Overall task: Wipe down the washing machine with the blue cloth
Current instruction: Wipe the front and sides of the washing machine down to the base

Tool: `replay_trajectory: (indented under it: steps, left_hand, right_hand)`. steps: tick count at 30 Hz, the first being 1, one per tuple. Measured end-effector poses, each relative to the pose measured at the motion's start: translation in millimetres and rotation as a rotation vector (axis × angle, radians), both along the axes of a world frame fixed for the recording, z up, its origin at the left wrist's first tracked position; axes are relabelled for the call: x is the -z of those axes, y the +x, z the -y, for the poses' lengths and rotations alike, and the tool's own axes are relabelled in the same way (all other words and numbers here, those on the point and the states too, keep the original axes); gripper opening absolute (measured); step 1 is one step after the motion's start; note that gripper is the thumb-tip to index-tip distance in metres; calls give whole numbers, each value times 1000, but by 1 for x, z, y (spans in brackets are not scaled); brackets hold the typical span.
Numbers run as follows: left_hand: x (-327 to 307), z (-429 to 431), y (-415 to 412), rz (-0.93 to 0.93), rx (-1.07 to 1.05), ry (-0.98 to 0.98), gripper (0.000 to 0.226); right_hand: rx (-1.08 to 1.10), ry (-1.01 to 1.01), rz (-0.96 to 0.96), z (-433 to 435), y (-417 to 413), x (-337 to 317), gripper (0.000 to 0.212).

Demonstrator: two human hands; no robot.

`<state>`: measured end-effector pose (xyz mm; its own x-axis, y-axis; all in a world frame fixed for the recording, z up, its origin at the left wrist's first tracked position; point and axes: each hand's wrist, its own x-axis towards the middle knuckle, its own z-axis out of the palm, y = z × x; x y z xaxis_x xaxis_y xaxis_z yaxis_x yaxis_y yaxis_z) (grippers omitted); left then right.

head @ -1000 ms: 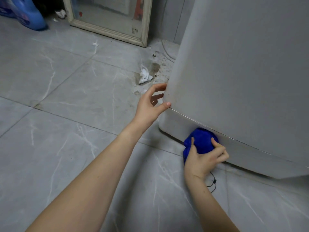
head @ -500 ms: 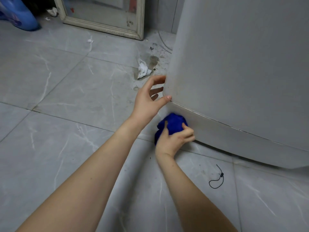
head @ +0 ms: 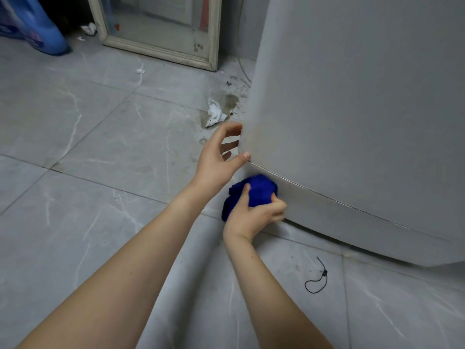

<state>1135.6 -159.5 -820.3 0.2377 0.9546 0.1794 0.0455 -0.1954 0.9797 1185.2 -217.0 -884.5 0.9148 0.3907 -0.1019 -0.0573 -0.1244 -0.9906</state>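
Right, I've got the right hand (head: 254,217) clamped round the bunched blue cloth (head: 256,191), pressed low on the washing machine (head: 352,122) base panel by its corner — left hand (head: 216,157), fingers spread, rests on that corner, likely bracing the scrub.

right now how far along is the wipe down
Done: can't tell; the washer panel shows no clear wiped patch. In hand: right hand grips the cloth against the base strip near the corner, left hand rests on that corner. Left: likely the strip's rest.
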Motion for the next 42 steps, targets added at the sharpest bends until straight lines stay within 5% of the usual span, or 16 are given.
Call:
replay_trajectory:
  steps: [5, 11, 20, 26, 35, 39, 42]
  left_hand:
    - [-17, 0, -5, 86, -58, -71, 37]
    - [-54, -5, -11, 76, 17, 1, 34]
    - [-52, 4, -7, 85, -5, -12, 35]
    - [-54, 6, -2, 125, -27, -33, 32]
    - [-54, 14, 2, 82, -44, -9, 43]
    - [-65, 18, 12, 21, -84, 65, 67]
    - [-76, 16, 21, 46, -141, 128, 68]
  right_hand:
    - [-26, 83, 54, 37, 1, -53, 49]
    - [-21, 311, 400, 34, 12, -107, 48]
    - [-112, 88, 143, 20, 0, -84, 44]
    - [60, 452, 458, 27, 42, -166, 43]
    - [58, 61, 12, 68, 62, -66, 39]
    - [-43, 307, 415, 60, 52, -128, 40]
    - [-31, 403, 512, 44, 62, -162, 42]
